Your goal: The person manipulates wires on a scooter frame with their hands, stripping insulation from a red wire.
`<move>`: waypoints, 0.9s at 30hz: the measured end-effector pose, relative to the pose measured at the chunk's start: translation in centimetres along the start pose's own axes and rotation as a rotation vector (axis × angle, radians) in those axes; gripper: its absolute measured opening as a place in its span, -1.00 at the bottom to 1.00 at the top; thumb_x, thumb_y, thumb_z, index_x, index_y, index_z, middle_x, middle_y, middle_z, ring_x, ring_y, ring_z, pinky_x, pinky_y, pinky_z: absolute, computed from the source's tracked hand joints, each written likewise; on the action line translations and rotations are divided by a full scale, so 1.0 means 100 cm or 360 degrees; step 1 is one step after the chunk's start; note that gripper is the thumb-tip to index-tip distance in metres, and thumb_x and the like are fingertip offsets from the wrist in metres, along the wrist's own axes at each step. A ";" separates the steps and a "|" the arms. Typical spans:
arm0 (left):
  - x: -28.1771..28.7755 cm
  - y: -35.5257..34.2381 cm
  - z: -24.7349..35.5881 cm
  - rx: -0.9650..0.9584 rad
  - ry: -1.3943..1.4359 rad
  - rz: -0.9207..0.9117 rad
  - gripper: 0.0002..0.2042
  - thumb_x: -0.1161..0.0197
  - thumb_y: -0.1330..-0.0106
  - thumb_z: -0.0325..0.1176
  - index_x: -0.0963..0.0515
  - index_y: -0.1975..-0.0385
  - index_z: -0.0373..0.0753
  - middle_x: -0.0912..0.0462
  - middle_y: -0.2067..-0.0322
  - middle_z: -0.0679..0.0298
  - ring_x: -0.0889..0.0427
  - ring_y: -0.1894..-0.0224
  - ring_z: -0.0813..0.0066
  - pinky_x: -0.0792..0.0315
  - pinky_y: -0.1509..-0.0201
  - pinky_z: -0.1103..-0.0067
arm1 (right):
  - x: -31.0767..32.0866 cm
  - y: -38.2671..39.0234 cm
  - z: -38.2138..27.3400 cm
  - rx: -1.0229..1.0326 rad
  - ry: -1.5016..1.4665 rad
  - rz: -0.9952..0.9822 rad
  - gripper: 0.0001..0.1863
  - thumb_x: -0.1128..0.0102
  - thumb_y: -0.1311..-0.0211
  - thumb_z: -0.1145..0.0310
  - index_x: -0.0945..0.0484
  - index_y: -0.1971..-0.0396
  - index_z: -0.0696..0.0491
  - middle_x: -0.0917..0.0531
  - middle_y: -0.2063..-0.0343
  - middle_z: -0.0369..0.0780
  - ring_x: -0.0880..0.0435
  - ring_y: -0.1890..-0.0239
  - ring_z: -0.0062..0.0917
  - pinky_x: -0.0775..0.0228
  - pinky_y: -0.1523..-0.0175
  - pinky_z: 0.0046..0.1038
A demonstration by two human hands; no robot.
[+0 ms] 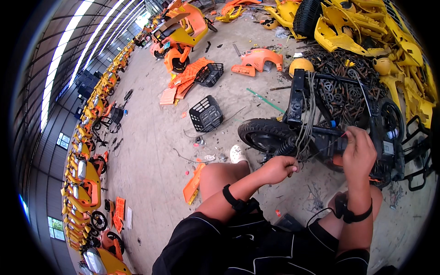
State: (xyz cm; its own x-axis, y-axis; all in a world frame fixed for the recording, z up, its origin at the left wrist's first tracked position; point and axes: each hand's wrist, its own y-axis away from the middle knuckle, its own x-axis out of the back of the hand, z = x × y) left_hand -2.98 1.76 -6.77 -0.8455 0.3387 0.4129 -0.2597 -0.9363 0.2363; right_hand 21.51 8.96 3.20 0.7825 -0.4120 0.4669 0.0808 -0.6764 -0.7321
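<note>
In front of me stands a stripped black scooter frame with a rear wheel and a coil spring. A bundle of grey cables hangs over the frame and runs down to my left hand. The fingers of that hand are closed in a pinch on a thin cable at the bundle's lower end. Higher up and to the right, my right hand pinches a thin wire, reddish near the fingertips. A dark strand stretches between both hands, across the frame.
Behind the frame lies a heap of dark metal parts, with yellow body panels piled beyond. Black crates and orange panels lie on the concrete floor. Rows of yellow scooters line the left wall.
</note>
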 end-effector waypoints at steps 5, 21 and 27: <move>0.003 0.002 -0.005 0.0018 -0.0088 -0.0015 -0.89 -0.22 -0.47 -0.42 -0.65 0.24 -0.29 -0.67 0.46 0.31 -0.62 0.38 0.52 -0.50 0.21 0.50 | -0.002 -0.003 -0.002 -0.0054 -0.0002 0.0036 -0.91 -0.27 -0.32 0.56 -0.65 0.21 0.14 -0.72 0.32 -0.09 -0.73 0.28 -0.16 -0.56 0.16 -0.33; 0.005 0.000 -0.029 0.0144 -0.0334 0.0041 -0.89 -0.25 -0.41 -0.38 -0.68 0.25 -0.24 -0.74 0.44 0.25 -0.71 0.34 0.34 -0.53 0.19 0.42 | -0.005 -0.007 -0.005 -0.0079 -0.0059 0.0133 -0.88 -0.28 -0.34 0.56 -0.67 0.17 0.16 -0.74 0.28 -0.08 -0.75 0.27 -0.21 -0.58 0.15 -0.36; 0.002 0.002 -0.029 0.0202 -0.0512 0.0005 -0.87 -0.24 -0.39 -0.33 -0.69 0.24 -0.18 -0.75 0.42 0.27 -0.73 0.29 0.24 -0.54 0.16 0.37 | -0.003 -0.007 -0.010 -0.0097 -0.0087 0.0134 -0.88 -0.29 -0.35 0.55 -0.67 0.16 0.17 -0.73 0.28 -0.08 -0.75 0.28 -0.23 -0.58 0.15 -0.39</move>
State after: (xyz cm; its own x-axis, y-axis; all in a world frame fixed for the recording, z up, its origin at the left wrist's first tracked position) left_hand -4.54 1.38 -9.19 -0.6504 0.3667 0.6653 -0.1803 -0.9253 0.3337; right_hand 20.64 8.95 4.08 0.8175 -0.4361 0.3763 -0.0230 -0.6774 -0.7352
